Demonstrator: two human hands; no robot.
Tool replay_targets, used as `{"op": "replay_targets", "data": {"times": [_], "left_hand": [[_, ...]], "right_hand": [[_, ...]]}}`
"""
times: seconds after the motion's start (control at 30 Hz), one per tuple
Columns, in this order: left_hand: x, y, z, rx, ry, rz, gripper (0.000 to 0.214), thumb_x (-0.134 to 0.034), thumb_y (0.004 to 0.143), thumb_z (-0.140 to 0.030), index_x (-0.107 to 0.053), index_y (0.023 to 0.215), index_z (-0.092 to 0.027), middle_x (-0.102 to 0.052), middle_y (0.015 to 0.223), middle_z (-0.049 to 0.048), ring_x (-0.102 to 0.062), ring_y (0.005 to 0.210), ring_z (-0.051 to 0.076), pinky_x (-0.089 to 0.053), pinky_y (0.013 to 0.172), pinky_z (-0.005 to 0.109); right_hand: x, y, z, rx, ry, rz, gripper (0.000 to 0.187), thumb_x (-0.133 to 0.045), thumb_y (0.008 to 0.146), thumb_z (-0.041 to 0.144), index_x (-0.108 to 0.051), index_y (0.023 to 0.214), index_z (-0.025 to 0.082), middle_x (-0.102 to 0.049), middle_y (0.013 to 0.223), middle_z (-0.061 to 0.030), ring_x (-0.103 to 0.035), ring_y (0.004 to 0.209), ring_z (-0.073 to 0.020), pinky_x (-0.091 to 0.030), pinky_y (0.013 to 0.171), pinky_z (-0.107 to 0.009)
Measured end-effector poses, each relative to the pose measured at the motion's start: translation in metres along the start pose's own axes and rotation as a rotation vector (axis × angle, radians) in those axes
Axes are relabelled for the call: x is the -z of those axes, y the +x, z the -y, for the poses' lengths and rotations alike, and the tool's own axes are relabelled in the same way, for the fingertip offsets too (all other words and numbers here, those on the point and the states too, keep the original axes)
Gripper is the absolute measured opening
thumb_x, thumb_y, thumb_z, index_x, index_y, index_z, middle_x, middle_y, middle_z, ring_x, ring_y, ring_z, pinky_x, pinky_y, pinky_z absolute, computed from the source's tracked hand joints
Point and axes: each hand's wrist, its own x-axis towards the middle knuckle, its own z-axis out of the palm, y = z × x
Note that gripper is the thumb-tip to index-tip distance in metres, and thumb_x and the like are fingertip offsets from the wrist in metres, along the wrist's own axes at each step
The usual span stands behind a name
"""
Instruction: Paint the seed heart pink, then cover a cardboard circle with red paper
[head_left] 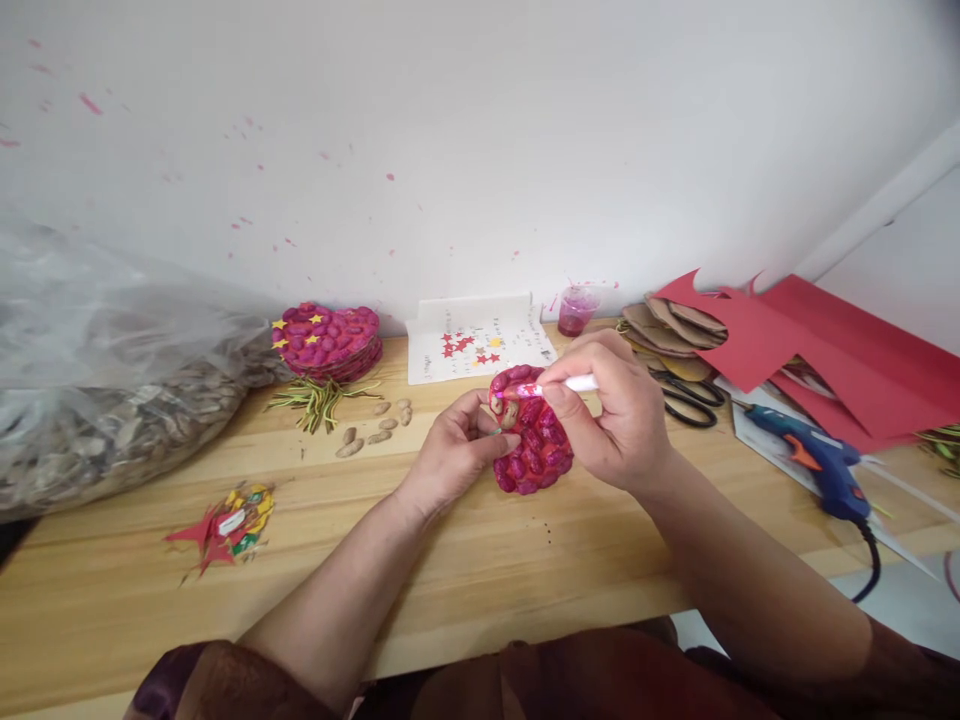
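Note:
My left hand (pixel 457 450) pinches the left edge of a round craft piece (pixel 534 440) covered in red-painted peanut shells, held just above the wooden table (pixel 465 570). My right hand (pixel 615 415) grips a white-handled brush (pixel 559 385), its tip touching an unpainted shell near the piece's top left. Both hands have their fingers closed. The lower part of the piece rests near the tabletop between my two hands.
A stack of finished red shell hearts (pixel 330 340) sits at the back left, with loose peanuts (pixel 375 430) and green strands (pixel 319 400) in front. A big clear bag of shells (pixel 112 390) fills the left. A paint cup (pixel 576 310), scissors (pixel 686 400), red paper (pixel 825 350) and a blue glue gun (pixel 817 460) lie right.

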Motion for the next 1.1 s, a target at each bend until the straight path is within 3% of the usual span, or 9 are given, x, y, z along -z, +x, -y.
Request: {"op": "replay_targets", "data": {"times": [1.1], "left_hand": [[0.0030, -0.0002, 0.0032, -0.097, 0.141, 0.020, 0.037, -0.082, 0.070, -0.025, -0.066, 0.102, -0.018, -0.053, 0.064, -0.0065, -0.047, 0.059, 0.010, -0.039, 0.060, 0.024]], "right_hand": [[0.0006, -0.0010, 0.0059, 0.119, -0.049, 0.035, 0.008, -0.063, 0.087, 0.015, -0.063, 0.091, 0.022, -0.067, 0.076, -0.0029, -0.057, 0.084, -0.0227, -0.046, 0.078, -0.043]]}}
